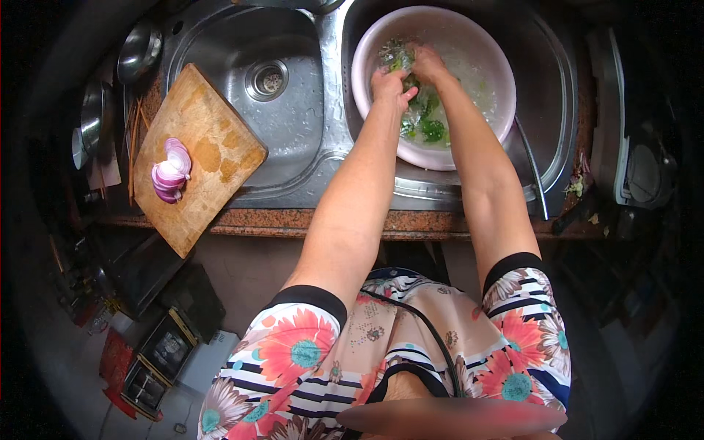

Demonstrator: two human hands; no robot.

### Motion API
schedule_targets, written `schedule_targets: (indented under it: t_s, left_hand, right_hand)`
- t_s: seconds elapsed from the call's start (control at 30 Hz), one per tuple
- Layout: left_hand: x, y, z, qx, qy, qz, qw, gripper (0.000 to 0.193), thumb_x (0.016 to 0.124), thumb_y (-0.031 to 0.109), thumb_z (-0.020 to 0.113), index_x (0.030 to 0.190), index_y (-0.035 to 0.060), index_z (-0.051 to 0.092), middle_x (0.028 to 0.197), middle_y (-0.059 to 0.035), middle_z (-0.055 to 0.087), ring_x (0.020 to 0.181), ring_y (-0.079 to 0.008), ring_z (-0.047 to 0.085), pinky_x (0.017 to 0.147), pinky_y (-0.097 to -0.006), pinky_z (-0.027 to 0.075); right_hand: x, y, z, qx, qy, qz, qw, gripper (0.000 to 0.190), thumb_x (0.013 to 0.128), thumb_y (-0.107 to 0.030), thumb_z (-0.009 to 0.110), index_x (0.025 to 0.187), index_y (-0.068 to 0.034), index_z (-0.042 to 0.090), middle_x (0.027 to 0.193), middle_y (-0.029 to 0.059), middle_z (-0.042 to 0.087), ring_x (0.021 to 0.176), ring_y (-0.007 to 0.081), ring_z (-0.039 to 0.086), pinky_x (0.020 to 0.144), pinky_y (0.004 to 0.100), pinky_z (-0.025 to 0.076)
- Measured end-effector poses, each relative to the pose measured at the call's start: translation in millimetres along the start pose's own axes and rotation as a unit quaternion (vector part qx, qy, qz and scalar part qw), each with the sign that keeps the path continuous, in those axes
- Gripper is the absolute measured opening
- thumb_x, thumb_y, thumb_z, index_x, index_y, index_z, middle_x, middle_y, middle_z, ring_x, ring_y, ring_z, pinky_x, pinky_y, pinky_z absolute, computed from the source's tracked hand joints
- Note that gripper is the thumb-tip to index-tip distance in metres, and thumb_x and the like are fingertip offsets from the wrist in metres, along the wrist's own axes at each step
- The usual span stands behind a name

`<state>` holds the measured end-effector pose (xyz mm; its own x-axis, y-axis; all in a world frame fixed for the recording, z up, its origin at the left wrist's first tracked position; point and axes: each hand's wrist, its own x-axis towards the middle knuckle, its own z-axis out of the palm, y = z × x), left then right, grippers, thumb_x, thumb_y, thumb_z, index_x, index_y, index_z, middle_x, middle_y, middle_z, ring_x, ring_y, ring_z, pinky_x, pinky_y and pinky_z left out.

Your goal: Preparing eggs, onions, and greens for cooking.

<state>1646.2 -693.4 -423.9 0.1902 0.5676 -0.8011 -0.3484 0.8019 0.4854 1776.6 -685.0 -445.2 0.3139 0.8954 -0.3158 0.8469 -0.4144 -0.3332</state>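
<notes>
A pale pink plastic basin (495, 71) holding water stands in the right bowl of a steel double sink. Green leafy vegetables (433, 130) lie in the water. My left hand (389, 85) is over the basin's left part, against the greens, with thumb and fingers apart; whether it grips any leaves is unclear. Beside it, my right hand (426, 60) reaches into the water at the same bunch, its fingertips hidden by splashing water. At the left, a wooden cutting board (220, 137) bears sliced red onion (171, 171).
The left sink bowl (291, 115) has a drain strainer. Metal bowls (140, 50) stand at the far left, near wooden chopsticks (133, 148). A metal rod-like handle (531, 162) leans over the right sink's rim. Vegetable scraps (577, 181) lie on the right counter.
</notes>
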Motion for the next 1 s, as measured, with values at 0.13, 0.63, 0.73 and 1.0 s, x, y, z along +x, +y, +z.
schedule_targets:
  t_s: [0.13, 0.63, 0.73, 1.0]
  left_hand:
    - [1, 6, -14, -0.017, 0.005, 0.053, 0.998, 0.037, 0.08, 0.004, 0.055, 0.114, 0.0123, 0.043, 0.073, -0.0057, 0.054, 0.048, -0.0118, 0.047, 0.032, -0.0247, 0.033]
    - [-66, -2, 50, 0.35, -0.336, 0.131, 0.864, 0.044, 0.079, 0.002, 0.047, 0.122, 0.0049, 0.041, 0.083, -0.0069, 0.054, 0.063, -0.0113, 0.053, 0.047, -0.0257, 0.043]
    - [-64, 2, 50, 0.283, -0.271, 0.142, 0.909, 0.058, 0.074, -0.003, 0.045, 0.129, 0.007, 0.03, 0.092, -0.0107, 0.049, 0.065, -0.017, 0.054, 0.049, -0.0294, 0.046]
    - [-51, 0, 45, 0.266, -0.265, 0.141, 0.916, 0.059, 0.076, 0.0, 0.047, 0.13, 0.0071, 0.024, 0.096, -0.0144, 0.053, 0.078, -0.0214, 0.059, 0.064, -0.0349, 0.05]
  right_hand:
    - [-38, -12, -34, 0.168, -0.124, -0.02, 0.978, 0.055, 0.075, -0.033, 0.06, 0.12, -0.002, 0.051, 0.11, 0.02, 0.06, 0.105, 0.0288, 0.057, 0.088, 0.0387, 0.043]
    - [-93, 48, -86, 0.532, 0.103, 0.044, 0.839, 0.038, 0.08, -0.007, 0.056, 0.116, -0.002, 0.045, 0.072, 0.0036, 0.054, 0.048, 0.0077, 0.047, 0.039, 0.0231, 0.035]
    - [-102, 32, -93, 0.478, 0.111, 0.052, 0.87, 0.045, 0.08, -0.007, 0.054, 0.123, -0.007, 0.042, 0.078, 0.0064, 0.057, 0.052, 0.0092, 0.052, 0.039, 0.0228, 0.038]
    - [-99, 27, -89, 0.462, -0.051, -0.02, 0.885, 0.02, 0.079, -0.007, 0.054, 0.099, -0.005, 0.06, 0.074, 0.0041, 0.061, 0.055, 0.0087, 0.056, 0.045, 0.0219, 0.045]
